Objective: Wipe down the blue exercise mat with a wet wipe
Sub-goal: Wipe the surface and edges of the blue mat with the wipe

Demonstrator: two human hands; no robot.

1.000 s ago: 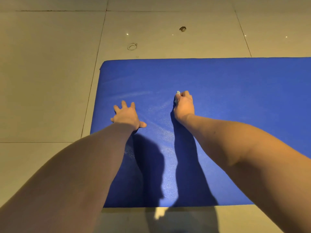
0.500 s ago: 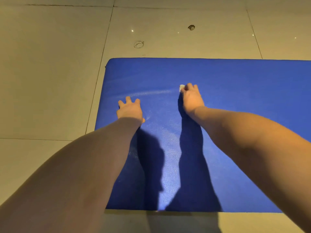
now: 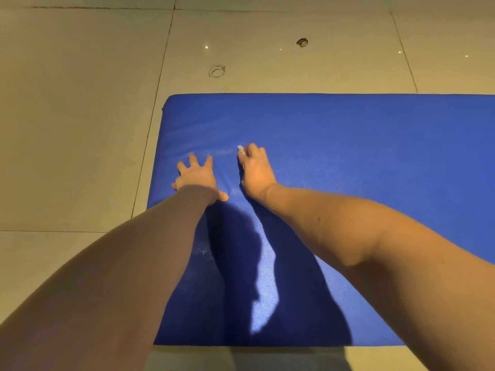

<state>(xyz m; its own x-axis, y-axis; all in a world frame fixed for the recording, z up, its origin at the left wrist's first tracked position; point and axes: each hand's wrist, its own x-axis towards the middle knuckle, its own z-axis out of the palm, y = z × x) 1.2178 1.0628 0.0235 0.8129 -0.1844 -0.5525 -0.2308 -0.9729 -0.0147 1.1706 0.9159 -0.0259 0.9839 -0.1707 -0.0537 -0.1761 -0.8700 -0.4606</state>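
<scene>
The blue exercise mat (image 3: 361, 145) lies flat on the tiled floor and runs off the right edge of the view. My left hand (image 3: 197, 178) presses flat on the mat near its left end, fingers spread. Just to its right, my right hand (image 3: 255, 170) rests on the mat with fingers curled over a wet wipe (image 3: 240, 148); only a small white corner of the wipe shows beyond the fingertips. A faint damp streak lies on the mat between the two hands.
Beige floor tiles (image 3: 80, 129) surround the mat. A ring-shaped mark (image 3: 216, 70) and a small dark chip (image 3: 302, 42) sit on the floor beyond the mat's far edge. My arms cast dark shadows on the mat's near part.
My right hand has slid left with the wipe, closer to my left hand. My left hand stays planted on the mat. The view has shifted slightly.
</scene>
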